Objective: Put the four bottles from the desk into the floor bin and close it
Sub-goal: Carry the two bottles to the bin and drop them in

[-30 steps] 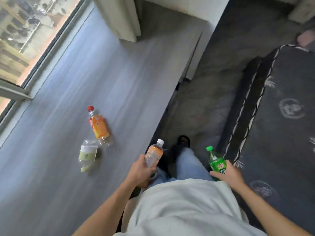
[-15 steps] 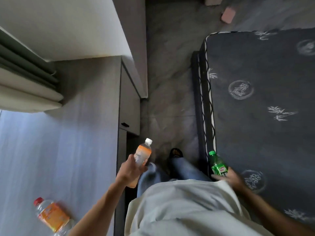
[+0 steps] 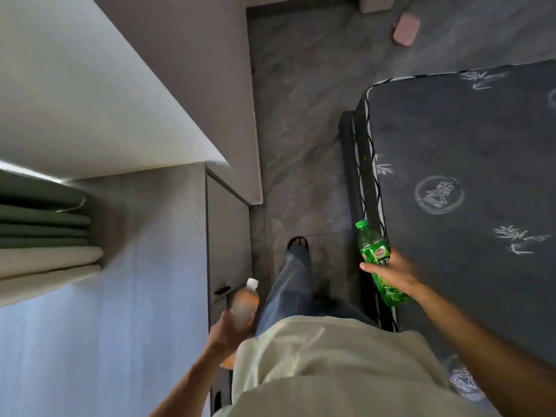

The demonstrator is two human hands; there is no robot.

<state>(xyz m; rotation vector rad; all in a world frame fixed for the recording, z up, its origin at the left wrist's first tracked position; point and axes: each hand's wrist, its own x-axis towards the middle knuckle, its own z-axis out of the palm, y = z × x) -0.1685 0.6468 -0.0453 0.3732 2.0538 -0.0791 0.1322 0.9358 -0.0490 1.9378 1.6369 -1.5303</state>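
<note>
Head view — mattress beside desk

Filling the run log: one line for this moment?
left hand: holds orange bottle | right hand: holds green bottle | bin: not in view

Two bottles, two hands
</note>
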